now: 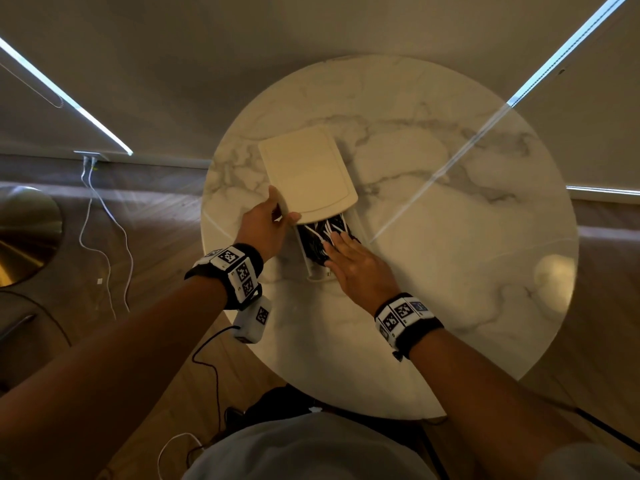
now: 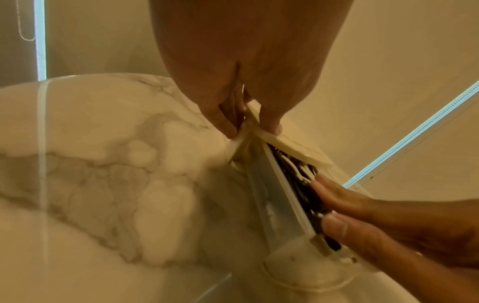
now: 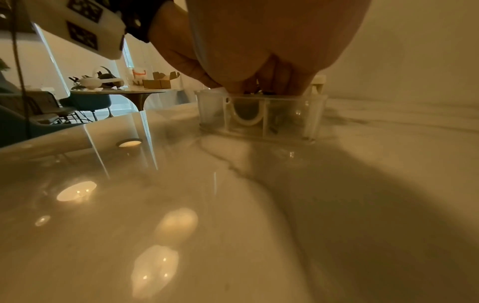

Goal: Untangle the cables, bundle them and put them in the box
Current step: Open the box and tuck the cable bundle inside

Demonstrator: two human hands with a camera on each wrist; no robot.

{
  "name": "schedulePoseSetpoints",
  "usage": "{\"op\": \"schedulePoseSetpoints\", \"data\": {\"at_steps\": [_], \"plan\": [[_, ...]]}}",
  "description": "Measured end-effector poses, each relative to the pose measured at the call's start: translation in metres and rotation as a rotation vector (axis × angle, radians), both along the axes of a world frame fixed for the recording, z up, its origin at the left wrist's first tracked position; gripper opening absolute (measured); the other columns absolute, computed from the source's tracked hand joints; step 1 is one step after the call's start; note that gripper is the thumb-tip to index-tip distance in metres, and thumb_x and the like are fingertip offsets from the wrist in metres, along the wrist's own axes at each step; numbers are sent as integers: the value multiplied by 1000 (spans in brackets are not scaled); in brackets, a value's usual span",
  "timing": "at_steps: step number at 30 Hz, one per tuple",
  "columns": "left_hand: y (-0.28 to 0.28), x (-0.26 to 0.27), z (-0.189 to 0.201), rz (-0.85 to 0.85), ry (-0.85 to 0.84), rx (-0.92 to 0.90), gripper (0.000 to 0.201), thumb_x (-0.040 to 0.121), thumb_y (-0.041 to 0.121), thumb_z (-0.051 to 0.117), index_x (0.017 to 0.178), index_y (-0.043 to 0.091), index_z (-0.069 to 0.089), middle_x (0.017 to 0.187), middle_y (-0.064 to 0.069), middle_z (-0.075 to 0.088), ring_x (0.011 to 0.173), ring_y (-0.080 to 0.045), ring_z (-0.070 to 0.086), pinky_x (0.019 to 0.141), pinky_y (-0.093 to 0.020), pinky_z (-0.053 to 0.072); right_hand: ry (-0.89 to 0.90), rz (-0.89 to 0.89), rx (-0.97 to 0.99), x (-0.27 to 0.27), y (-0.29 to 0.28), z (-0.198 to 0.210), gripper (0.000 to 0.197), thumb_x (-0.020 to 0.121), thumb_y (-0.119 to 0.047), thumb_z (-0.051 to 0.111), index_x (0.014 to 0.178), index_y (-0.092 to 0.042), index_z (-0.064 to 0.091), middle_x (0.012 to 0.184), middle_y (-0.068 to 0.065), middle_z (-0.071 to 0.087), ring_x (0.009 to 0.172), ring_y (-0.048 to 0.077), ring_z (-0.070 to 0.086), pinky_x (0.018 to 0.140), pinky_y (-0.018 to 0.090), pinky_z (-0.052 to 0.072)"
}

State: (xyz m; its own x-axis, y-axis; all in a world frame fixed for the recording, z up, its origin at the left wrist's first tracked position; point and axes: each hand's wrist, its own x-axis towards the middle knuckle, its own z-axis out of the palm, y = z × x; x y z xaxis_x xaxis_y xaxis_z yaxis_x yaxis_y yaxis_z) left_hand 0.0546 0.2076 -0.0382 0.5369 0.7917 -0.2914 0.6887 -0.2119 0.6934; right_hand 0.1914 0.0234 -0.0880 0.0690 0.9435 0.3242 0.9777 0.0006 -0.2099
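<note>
On the floor far left, two white cords point(image 1: 104, 244) trail from a wall socket point(image 1: 88, 163), beside a brass-coloured round base point(image 1: 24, 237). Next comes the round marble surface point(image 1: 450, 237). Near its left half, the left hand point(image 1: 265, 225) pinches the near left corner of a cream lid point(image 1: 306, 174), thumb on top and fingers beneath; the left wrist view shows that pinch point(image 2: 269, 121) on the lid's edge point(image 2: 293, 151). This lid lies tilted over the far part of a clear box point(image 1: 304, 258), leaving the near part uncovered. Inside the uncovered part sit the cables point(image 1: 320, 233), a dark mass with white strands, all within the box walls. Just right of them, the right hand point(image 1: 360, 268) lies flat with straight fingers pressing down on the cables, gripping nothing. From the left wrist those fingers point(image 2: 337, 196) rest along the box's rim over the bundle point(image 2: 303, 180). From the right wrist the box point(image 3: 261, 114) stands flat on the surface point(image 3: 259, 205), the palm point(image 3: 272, 51) covering its top. Both wrists wear bands with black-and-white markers point(image 1: 403, 313). Right of the box the marble shows reflected light strips and a round glow point(image 1: 554, 275).
</note>
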Motion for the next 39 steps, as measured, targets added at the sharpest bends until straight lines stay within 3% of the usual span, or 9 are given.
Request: {"op": "schedulePoseSetpoints", "data": {"at_steps": [1,3,5,9,12,16,21,27,39], "plan": [[0,0,0,-5,4,5,71,98,39,55,155,12,21,137,-9,58,123,-22,57,89,-13,36,8,-15,-8,-1,5,0,35,95,-20,61,121,0,71,126,22,69,117,34,68,102,40,50],[0,-1,-1,-6,-1,0,71,98,37,56,155,12,22,137,-8,58,122,-20,58,87,-9,36,22,-24,-40,-1,15,1,36,87,-12,73,121,2,71,126,24,68,115,37,68,99,43,53],[0,-1,-2,2,-6,-9,72,97,36,57,155,11,21,138,-8,57,122,-20,58,89,-12,39,54,-25,-75,0,22,1,42,80,-6,80,121,2,71,126,25,68,115,39,68,97,46,54],[1,1,0,-18,26,4,75,97,40,57,155,10,20,139,-10,55,121,-23,58,98,-26,43,199,15,-50,4,9,6,44,97,-25,62,132,2,63,139,23,60,131,35,57,110,43,47],[1,1,2,-5,31,-11,76,95,44,57,155,14,20,137,-8,58,119,-22,59,98,-26,42,217,62,-24,16,-16,7,48,95,-28,66,134,-1,63,143,19,58,135,31,54,114,40,42],[0,0,4,-26,78,-5,75,98,45,52,156,14,16,135,-10,60,121,-26,56,96,-24,38,108,86,16,27,-29,-1,23,93,-8,62,111,-5,75,122,15,71,114,31,68,102,38,48],[7,0,4,-80,157,33,77,97,50,49,156,12,16,131,-13,60,120,-30,56,98,-30,40,136,104,1,30,-10,-1,18,88,-5,61,98,-9,76,102,10,75,94,31,71,86,43,54],[10,1,1,-81,163,19,77,96,51,51,156,15,18,134,-11,59,122,-29,55,100,-31,41,203,-61,2,30,24,12,5,84,-2,72,86,-7,72,86,9,71,79,32,65,76,41,53],[14,-1,3,-86,157,-15,77,94,51,55,155,15,23,132,-9,61,122,-26,55,92,-20,37,308,-354,-25,26,50,34,19,74,-19,84,82,-12,69,97,8,61,89,30,59,79,41,48]]}}
